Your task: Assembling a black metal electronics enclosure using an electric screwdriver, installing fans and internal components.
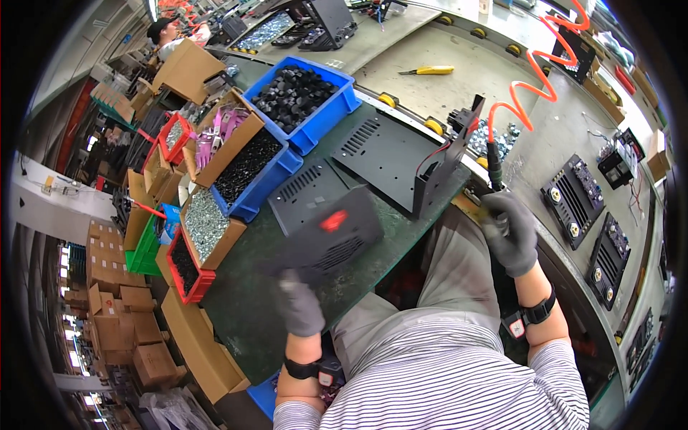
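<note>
Grey gloves, black wrist straps, white-faced tags, dark-striped white shirt, grey trousers

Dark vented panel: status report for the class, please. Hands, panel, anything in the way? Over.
Left hand gripping dark vented panel, blurred. Right hand at black tool, grip unclear. Open dark chassis just beyond panel on green bench.

the dark green bench carries, along its left side, 2 blue bins, a cardboard box of silver fasteners and a red tray; farther right lie a flat slotted panel and a black chassis. 2 black finned boards lie on the right grey worktop.
</note>
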